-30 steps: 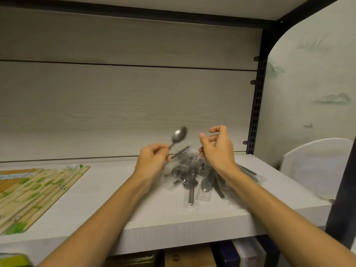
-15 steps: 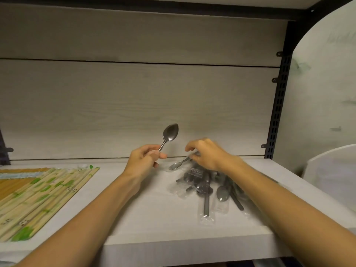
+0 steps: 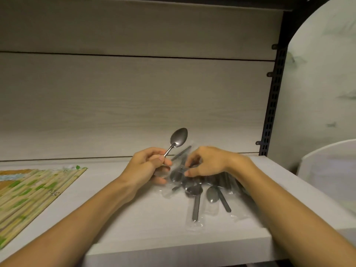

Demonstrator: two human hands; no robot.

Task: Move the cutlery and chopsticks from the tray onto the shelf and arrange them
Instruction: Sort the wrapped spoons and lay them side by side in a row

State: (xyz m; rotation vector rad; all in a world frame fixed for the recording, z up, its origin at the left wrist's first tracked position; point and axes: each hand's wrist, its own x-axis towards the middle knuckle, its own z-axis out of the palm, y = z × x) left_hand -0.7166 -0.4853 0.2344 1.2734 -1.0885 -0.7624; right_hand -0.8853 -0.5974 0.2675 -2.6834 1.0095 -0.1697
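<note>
Since the earlier frames your right hand (image 3: 209, 162) has dropped from above the heap onto it, while your left hand (image 3: 149, 166) has kept the bare spoon (image 3: 178, 138) raised, bowl up, just left of centre frame. Your left fingers are curled round its handle; your right thumb and fingers are pinching at a clear wrapper on top of the pile of wrapped cutlery (image 3: 202, 189), though the blur hides exactly what is caught between them.

That pile lies on the shelf (image 3: 134, 218) at centre right, dark handles crossing at odd angles inside their plastic sleeves. The chopsticks (image 3: 28, 191) lie in a flat row at the left edge of the frame. No tray is in view.

You appear to be in the arranging step, sorting the heap. Next, you will likely need to draw one wrapped piece free without dragging its neighbours toward the front edge, then lay it and the loose spoon parallel on the bare shelf between pile and chopsticks.
</note>
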